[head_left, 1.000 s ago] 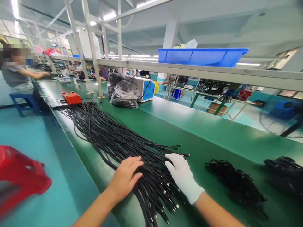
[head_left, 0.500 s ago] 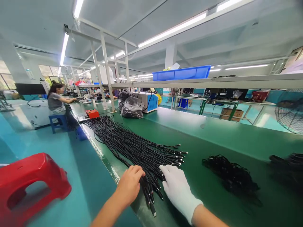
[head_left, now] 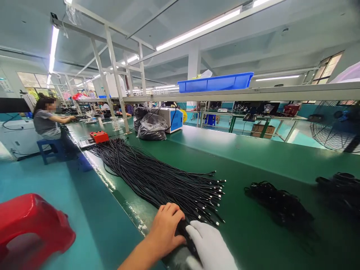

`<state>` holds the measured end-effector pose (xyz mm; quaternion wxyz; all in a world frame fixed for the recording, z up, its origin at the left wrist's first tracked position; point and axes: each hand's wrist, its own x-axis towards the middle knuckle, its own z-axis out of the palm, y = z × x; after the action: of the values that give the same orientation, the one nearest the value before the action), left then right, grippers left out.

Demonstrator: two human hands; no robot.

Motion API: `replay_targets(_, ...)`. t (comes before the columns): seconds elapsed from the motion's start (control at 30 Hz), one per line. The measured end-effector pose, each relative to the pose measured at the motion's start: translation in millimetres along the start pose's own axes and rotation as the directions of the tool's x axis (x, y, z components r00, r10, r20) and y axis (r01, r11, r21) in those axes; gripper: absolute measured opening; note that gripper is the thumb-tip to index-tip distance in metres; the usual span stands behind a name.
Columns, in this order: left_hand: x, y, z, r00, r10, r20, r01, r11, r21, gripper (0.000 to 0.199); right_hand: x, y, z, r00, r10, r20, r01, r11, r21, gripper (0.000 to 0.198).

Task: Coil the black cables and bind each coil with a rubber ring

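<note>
A wide bundle of black cables point(head_left: 152, 174) lies lengthwise along the green workbench, its metal-tipped connector ends fanned out toward me. My left hand point(head_left: 168, 228), bare, is curled over the near edge of the bundle, with dark cables showing between thumb and fingers. Against it on the right, my right hand point(head_left: 213, 247) in a white glove closes on the same gathered cables. The gloved thumb shows blurred at the bottom of the view, and the ends of this part are mostly covered by the two hands.
To the right lie a tangled black pile point(head_left: 278, 202) and another dark pile point(head_left: 340, 195). A red box point(head_left: 99, 137), black plastic bags point(head_left: 152, 127) and a blue-white machine point(head_left: 174, 119) stand farther back. A shelf holds a blue tray point(head_left: 215, 83). A red stool point(head_left: 36, 225) and a seated person point(head_left: 46, 118) are left.
Both hands have moved closer together and nearer to me on the cables. Connector ends that hung below the hands are now covered. The view has shifted slightly to the right.
</note>
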<state>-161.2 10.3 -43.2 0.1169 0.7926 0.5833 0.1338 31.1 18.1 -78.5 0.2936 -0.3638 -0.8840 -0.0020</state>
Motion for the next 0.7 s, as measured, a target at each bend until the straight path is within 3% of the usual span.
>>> replay_targets(0.17, -8.9, -20.7, -3.3, 0.991, -0.099, -0.089, 0.096, 0.995, -0.036, 0.038, 0.2, 6.9, 12.0, 0.999, -0.004, -0.044, 0.001, 0.997, -0.075, 0.039)
replay_targets(0.27, -14.2, -33.8, -12.8, 0.995, -0.098, -0.022, 0.097, 0.994, -0.047, 0.025, -1.4, 5.7, 9.4, 0.996, -0.029, -0.086, 0.021, 0.996, -0.087, 0.032)
replay_targets(0.33, -15.3, -37.0, -15.8, 0.996, -0.088, -0.012, 0.088, 0.995, -0.056, 0.027, -1.7, 3.9, 5.4, 0.996, -0.018, -0.083, 0.014, 0.998, -0.053, 0.029)
replay_targets(0.43, -15.1, -32.7, -14.5, 0.999, -0.048, -0.016, 0.047, 0.997, -0.064, 0.041, -2.5, 4.4, -0.3, 0.995, -0.031, -0.09, 0.029, 0.999, -0.028, 0.029)
replay_targets(0.5, -15.3, -25.4, -12.1, 1.0, -0.02, 0.022, 0.021, 0.998, -0.064, 0.038, -4.3, 7.2, -2.0, 0.992, -0.062, -0.107, 0.057, 0.997, -0.051, 0.03)
replay_targets(0.63, -15.2, -8.1, -11.4, 0.995, -0.082, 0.06, 0.082, 0.997, 0.009, 0.043, -10.1, 11.8, 0.4, 0.986, -0.135, -0.101, 0.123, 0.985, -0.12, 0.047)
replay_targets(0.7, -14.1, -1.2, -15.7, 0.988, -0.102, 0.114, 0.095, 0.993, 0.063, 0.037, -13.7, 12.7, -0.7, 0.979, -0.19, -0.079, 0.184, 0.979, -0.086, 0.051)
